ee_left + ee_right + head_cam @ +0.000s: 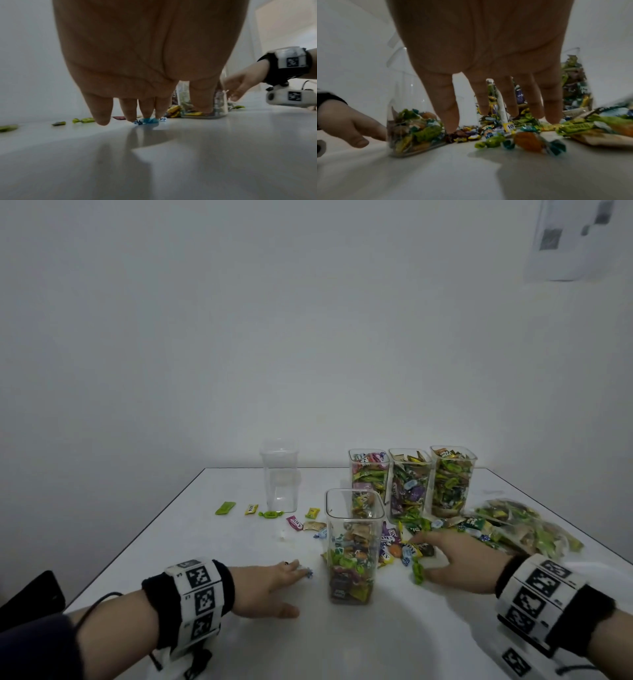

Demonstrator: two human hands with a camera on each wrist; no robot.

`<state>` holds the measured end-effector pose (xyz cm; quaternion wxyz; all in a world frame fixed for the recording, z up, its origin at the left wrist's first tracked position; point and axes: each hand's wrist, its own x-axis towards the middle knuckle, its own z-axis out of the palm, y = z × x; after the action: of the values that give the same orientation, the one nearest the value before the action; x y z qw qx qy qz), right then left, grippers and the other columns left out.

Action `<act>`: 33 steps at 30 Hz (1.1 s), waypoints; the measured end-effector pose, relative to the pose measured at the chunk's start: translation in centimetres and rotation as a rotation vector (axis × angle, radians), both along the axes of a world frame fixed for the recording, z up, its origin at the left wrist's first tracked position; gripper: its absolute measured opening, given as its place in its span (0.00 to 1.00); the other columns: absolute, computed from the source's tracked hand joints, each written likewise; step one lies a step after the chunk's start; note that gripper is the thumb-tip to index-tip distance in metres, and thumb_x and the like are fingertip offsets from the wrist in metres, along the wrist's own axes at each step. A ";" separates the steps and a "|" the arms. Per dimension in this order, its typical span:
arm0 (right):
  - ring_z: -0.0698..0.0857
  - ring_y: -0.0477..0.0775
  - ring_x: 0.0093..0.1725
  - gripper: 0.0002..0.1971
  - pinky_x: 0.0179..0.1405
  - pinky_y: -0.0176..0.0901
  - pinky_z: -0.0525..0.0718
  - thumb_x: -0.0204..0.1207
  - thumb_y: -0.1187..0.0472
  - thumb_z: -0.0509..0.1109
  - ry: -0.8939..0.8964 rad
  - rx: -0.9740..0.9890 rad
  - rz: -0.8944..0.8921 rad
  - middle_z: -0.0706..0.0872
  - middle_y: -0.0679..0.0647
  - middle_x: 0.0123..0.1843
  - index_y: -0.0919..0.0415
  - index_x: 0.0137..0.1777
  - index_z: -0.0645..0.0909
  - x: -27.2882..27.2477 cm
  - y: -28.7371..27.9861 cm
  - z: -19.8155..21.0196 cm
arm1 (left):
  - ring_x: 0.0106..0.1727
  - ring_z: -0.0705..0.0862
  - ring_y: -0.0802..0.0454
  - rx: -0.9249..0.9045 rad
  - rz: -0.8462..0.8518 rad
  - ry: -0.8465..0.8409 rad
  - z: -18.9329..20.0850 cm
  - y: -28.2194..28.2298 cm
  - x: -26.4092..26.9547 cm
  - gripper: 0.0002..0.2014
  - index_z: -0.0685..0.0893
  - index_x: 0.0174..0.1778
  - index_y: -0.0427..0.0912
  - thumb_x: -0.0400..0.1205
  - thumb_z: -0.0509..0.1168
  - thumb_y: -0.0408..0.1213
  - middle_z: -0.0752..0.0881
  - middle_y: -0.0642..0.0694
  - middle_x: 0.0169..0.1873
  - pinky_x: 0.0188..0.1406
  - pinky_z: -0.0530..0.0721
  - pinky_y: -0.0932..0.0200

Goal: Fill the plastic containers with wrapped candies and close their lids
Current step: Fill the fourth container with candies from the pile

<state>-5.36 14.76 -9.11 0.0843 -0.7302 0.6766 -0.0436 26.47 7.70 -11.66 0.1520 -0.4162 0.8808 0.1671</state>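
A clear lidless container [352, 546], about half full of wrapped candies, stands in front of me on the white table [239, 642]. My left hand [274, 580] lies flat to its left, straight fingertips [147, 115] touching a blue wrapped candy [148, 120] [308, 571]. My right hand [459, 559] reaches with spread fingers [448, 108] over a heap of loose candies [407, 549] [510, 135] to the container's right, holding nothing that I can see. Three full containers [411, 484] stand lidless behind. An empty container [280, 474] stands further left.
Several stray candies [270, 513] lie in a row before the empty container. Clear bags of candies [524, 525] lie at the right edge. A dark object [30, 594] sits off the table's left corner. A paper sheet [568, 237] hangs on the wall.
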 end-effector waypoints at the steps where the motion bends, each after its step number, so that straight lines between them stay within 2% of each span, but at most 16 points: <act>1: 0.70 0.49 0.74 0.32 0.71 0.39 0.69 0.76 0.47 0.68 0.043 0.074 -0.002 0.69 0.50 0.77 0.47 0.79 0.62 -0.1 -0.2 -0.3 | 0.84 0.44 0.56 -0.007 0.015 -0.030 -0.1 -0.5 0.1 0.37 0.43 0.84 0.48 0.86 0.55 0.54 0.41 0.48 0.84 0.82 0.45 0.56; 5: 0.67 0.54 0.77 0.40 0.73 0.45 0.68 0.75 0.42 0.68 0.103 0.212 -0.016 0.62 0.53 0.81 0.45 0.83 0.51 -0.5 -1.3 -1.4 | 0.84 0.44 0.53 -0.054 0.121 -0.078 -0.2 -3.0 0.2 0.36 0.42 0.84 0.44 0.87 0.51 0.55 0.41 0.47 0.84 0.82 0.46 0.55; 9: 0.64 0.54 0.79 0.44 0.75 0.47 0.67 0.74 0.42 0.70 0.107 0.225 -0.043 0.60 0.52 0.82 0.44 0.83 0.47 -0.5 -3.0 -1.8 | 0.84 0.46 0.49 -0.101 0.270 -0.106 -0.1 -5.6 0.7 0.37 0.43 0.84 0.41 0.86 0.51 0.57 0.42 0.44 0.84 0.82 0.47 0.54; 12: 0.62 0.58 0.80 0.47 0.76 0.50 0.66 0.73 0.40 0.70 0.111 0.197 -0.061 0.53 0.55 0.84 0.44 0.83 0.43 -0.2 -4.2 -2.0 | 0.84 0.48 0.43 -0.233 0.369 -0.120 -0.4 -7.7 1.1 0.38 0.47 0.84 0.39 0.86 0.52 0.57 0.45 0.41 0.84 0.81 0.51 0.51; 14: 0.60 0.62 0.81 0.49 0.76 0.52 0.65 0.72 0.38 0.70 0.129 0.177 -0.064 0.48 0.59 0.84 0.43 0.83 0.41 0.0 -4.8 -2.0 | 0.84 0.46 0.41 -0.340 0.423 -0.138 -0.5 -9.1 1.5 0.39 0.47 0.84 0.39 0.85 0.53 0.58 0.44 0.39 0.84 0.82 0.48 0.51; 16: 0.60 0.63 0.81 0.50 0.76 0.53 0.65 0.71 0.37 0.71 0.149 0.176 -0.055 0.47 0.59 0.84 0.42 0.83 0.40 0.2 -5.3 -2.0 | 0.84 0.43 0.43 -0.379 0.457 -0.128 -0.4 -10.4 1.8 0.40 0.44 0.84 0.39 0.84 0.54 0.58 0.42 0.38 0.84 0.81 0.43 0.52; 19: 0.61 0.63 0.80 0.48 0.76 0.53 0.67 0.72 0.38 0.70 0.169 0.193 -0.027 0.48 0.59 0.84 0.40 0.83 0.41 0.2 -5.9 -2.1 | 0.84 0.45 0.42 -0.358 0.490 -0.106 -0.3 -12.1 2.0 0.40 0.44 0.84 0.43 0.83 0.57 0.57 0.44 0.38 0.84 0.81 0.45 0.51; 24: 0.63 0.60 0.78 0.38 0.75 0.52 0.67 0.78 0.37 0.62 0.167 0.244 0.072 0.57 0.58 0.81 0.42 0.82 0.47 0.3 -7.0 -1.7 | 0.80 0.61 0.38 -0.356 0.513 -0.070 -0.3 -14.1 1.7 0.37 0.55 0.83 0.45 0.82 0.60 0.56 0.55 0.41 0.83 0.77 0.64 0.49; 27: 0.64 0.60 0.76 0.32 0.75 0.54 0.66 0.79 0.35 0.57 0.168 0.247 0.128 0.61 0.56 0.79 0.40 0.81 0.53 0.3 -7.5 -1.6 | 0.82 0.60 0.42 -0.341 0.537 -0.015 -0.3 -15.1 1.6 0.39 0.53 0.84 0.47 0.81 0.61 0.58 0.52 0.45 0.84 0.79 0.62 0.52; 30: 0.64 0.60 0.73 0.30 0.72 0.55 0.68 0.77 0.34 0.60 0.180 0.257 0.145 0.64 0.54 0.76 0.38 0.78 0.59 0.3 -7.7 -1.7 | 0.82 0.60 0.46 -0.293 0.552 0.069 -0.2 -15.9 1.5 0.38 0.56 0.83 0.49 0.80 0.62 0.58 0.51 0.47 0.84 0.79 0.59 0.55; 33: 0.65 0.60 0.71 0.30 0.69 0.55 0.70 0.75 0.37 0.65 0.200 0.272 0.154 0.66 0.54 0.73 0.40 0.76 0.63 0.2 -7.9 -1.6 | 0.78 0.67 0.49 -0.277 0.528 0.080 -0.2 -16.1 1.3 0.34 0.65 0.80 0.51 0.79 0.65 0.56 0.65 0.48 0.80 0.74 0.64 0.60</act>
<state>-5.11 6.86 -10.74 0.1177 -0.7623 0.6236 0.1276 27.81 -8.35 -11.87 0.0103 -0.6407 0.7618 0.0952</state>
